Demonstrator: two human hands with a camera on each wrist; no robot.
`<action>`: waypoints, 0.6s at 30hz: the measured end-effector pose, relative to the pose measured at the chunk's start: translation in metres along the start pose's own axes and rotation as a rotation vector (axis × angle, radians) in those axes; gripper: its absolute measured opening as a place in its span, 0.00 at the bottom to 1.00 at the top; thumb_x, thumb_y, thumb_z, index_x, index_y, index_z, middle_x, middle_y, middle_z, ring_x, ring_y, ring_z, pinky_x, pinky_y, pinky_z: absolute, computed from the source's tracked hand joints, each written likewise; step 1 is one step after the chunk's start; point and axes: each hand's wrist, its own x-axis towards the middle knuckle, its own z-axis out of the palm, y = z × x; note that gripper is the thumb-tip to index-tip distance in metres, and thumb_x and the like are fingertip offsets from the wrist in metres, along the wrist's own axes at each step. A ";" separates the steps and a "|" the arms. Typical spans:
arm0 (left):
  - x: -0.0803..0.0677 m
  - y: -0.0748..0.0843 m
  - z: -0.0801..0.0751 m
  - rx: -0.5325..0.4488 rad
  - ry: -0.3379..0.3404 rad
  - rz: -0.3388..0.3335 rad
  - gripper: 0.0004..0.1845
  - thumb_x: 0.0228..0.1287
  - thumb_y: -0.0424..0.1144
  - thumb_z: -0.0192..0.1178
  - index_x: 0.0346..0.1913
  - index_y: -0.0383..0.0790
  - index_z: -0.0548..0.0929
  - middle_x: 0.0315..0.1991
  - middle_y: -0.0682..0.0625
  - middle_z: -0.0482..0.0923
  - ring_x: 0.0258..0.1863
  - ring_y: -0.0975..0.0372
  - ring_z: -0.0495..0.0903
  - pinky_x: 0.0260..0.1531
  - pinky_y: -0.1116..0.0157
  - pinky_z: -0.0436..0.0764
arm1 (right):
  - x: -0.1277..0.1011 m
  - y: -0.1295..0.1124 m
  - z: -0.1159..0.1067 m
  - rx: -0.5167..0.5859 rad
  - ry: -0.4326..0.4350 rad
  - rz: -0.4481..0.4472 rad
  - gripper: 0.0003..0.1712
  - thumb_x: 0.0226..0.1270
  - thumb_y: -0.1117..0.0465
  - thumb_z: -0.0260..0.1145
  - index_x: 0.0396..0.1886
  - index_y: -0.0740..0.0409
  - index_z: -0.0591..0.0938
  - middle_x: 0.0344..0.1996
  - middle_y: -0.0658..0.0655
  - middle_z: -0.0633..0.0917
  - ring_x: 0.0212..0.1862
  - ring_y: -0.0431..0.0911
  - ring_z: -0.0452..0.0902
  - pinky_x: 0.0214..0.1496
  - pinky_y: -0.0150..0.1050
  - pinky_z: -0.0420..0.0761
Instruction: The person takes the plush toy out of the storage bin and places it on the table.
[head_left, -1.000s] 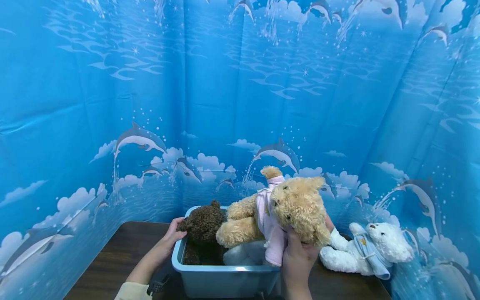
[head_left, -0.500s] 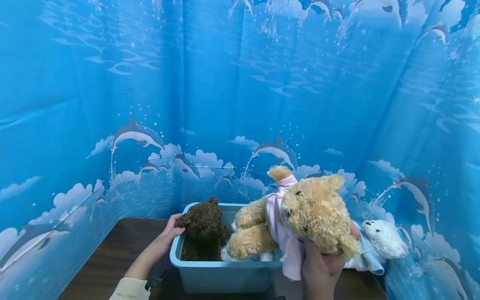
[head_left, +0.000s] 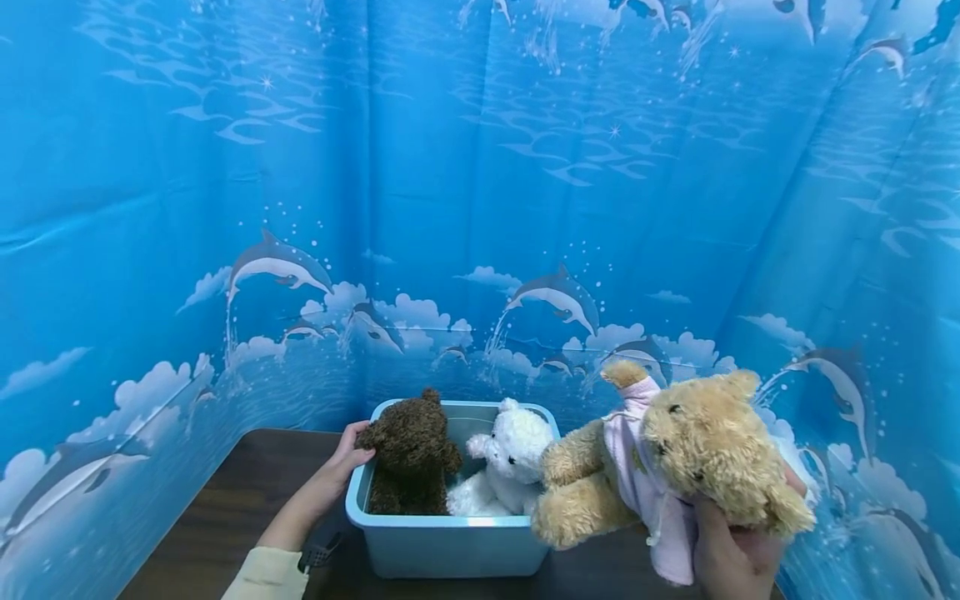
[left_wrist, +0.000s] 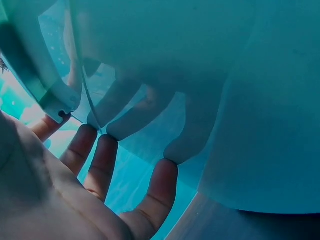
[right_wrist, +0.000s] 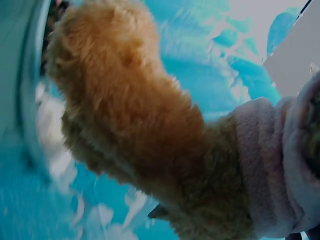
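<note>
My right hand (head_left: 738,554) grips a tan teddy bear (head_left: 712,442) in a pink top by its head, holding it sideways right of the bin. Its legs point left, overlapping the bin's right end in the head view. The right wrist view is filled by a furry tan leg (right_wrist: 125,95) and the pink cloth (right_wrist: 270,160). My left hand (head_left: 341,467) holds the left rim of the light blue plastic bin (head_left: 457,546), thumb beside a brown teddy bear (head_left: 411,437). Its fingertips (left_wrist: 162,175) press the outer wall (left_wrist: 270,140) in the left wrist view.
The brown bear sits in the bin's left half, a white teddy bear (head_left: 517,442) in the right half. Another white plush (head_left: 797,467) lies mostly hidden behind the tan bear. The bin stands on a dark wooden table (head_left: 217,508) before a blue dolphin-print curtain (head_left: 420,208).
My right hand has carried the tan bear rightward from over the bin, uncovering the white bear inside and covering the white one on the table. My left hand stays at the rim.
</note>
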 end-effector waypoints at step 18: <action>0.000 -0.001 0.003 0.023 0.021 -0.001 0.39 0.79 0.49 0.49 0.83 0.39 0.46 0.83 0.33 0.43 0.79 0.36 0.57 0.74 0.35 0.60 | -0.009 -0.006 -0.107 -0.526 0.663 0.366 0.23 0.65 0.76 0.67 0.50 0.44 0.85 0.38 0.38 0.87 0.40 0.28 0.83 0.41 0.17 0.77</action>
